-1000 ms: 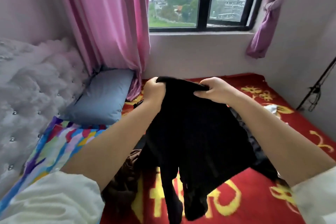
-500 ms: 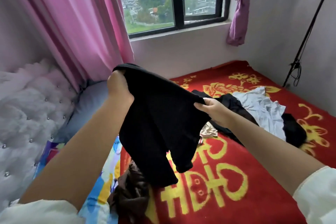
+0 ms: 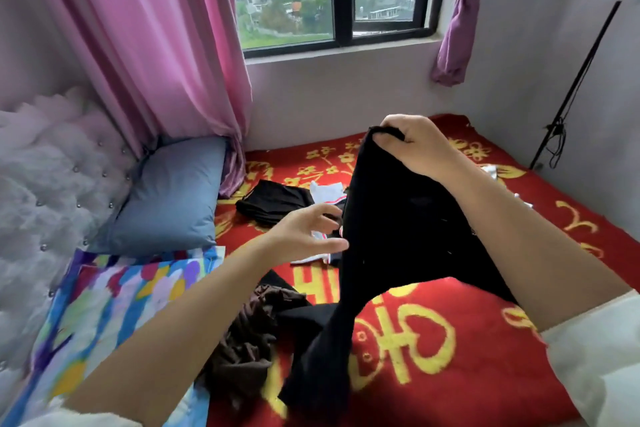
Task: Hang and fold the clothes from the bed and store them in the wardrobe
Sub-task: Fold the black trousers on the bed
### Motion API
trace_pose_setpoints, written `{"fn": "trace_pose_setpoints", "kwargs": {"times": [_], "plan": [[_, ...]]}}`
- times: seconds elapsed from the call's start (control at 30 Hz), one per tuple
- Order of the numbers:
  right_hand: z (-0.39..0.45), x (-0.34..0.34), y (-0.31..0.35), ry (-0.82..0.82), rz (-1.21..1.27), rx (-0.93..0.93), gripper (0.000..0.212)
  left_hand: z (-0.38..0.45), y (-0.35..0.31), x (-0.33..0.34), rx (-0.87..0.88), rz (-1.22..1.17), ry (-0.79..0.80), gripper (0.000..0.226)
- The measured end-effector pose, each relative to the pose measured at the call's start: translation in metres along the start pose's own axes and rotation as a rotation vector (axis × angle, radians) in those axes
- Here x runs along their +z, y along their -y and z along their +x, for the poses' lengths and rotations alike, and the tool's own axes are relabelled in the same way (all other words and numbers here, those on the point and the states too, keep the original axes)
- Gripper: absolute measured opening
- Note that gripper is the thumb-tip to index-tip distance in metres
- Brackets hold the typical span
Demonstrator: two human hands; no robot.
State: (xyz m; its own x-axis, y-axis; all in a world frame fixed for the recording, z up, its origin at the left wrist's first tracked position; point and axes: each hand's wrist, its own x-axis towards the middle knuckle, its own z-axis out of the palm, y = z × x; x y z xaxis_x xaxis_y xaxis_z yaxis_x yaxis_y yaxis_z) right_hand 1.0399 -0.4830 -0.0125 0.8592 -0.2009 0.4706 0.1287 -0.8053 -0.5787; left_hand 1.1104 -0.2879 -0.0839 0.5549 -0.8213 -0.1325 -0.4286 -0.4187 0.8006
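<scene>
Right hand (image 3: 412, 146) fingers pinching black garment (image 3: 391, 218) aloft, left hand (image 3: 304, 232) spread, holding nothing

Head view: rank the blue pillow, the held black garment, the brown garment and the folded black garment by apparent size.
1. Held black garment, though nearness inflates it.
2. Blue pillow.
3. Brown garment.
4. Folded black garment, though it lies farther away.
</scene>
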Motion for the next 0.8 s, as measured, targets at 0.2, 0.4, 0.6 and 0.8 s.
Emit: {"fn": "trace_pose_setpoints", "kwargs": {"times": [0.2,0.4,0.6,0.8], "plan": [[-0.010,-0.017,0.001,0.100,0.002,0.042,0.016,0.028,-0.031,0.031,0.184,-0.266,-0.240,0.043],[-0.025,-0.021,-0.021,0.058,-0.029,0.075,0.012,0.054,-0.044,0.040,0.137,0.010,-0.413,0.010],[-0.067,0.003,-0.054,0.111,0.096,0.265,0.029,0.076,-0.018,0.039,-0.131,-0.300,-0.447,0.024],[-0.123,0.056,-0.069,0.530,0.221,0.361,0.098,0.078,-0.010,-0.002,-0.331,-0.664,-0.473,0.016]]}}
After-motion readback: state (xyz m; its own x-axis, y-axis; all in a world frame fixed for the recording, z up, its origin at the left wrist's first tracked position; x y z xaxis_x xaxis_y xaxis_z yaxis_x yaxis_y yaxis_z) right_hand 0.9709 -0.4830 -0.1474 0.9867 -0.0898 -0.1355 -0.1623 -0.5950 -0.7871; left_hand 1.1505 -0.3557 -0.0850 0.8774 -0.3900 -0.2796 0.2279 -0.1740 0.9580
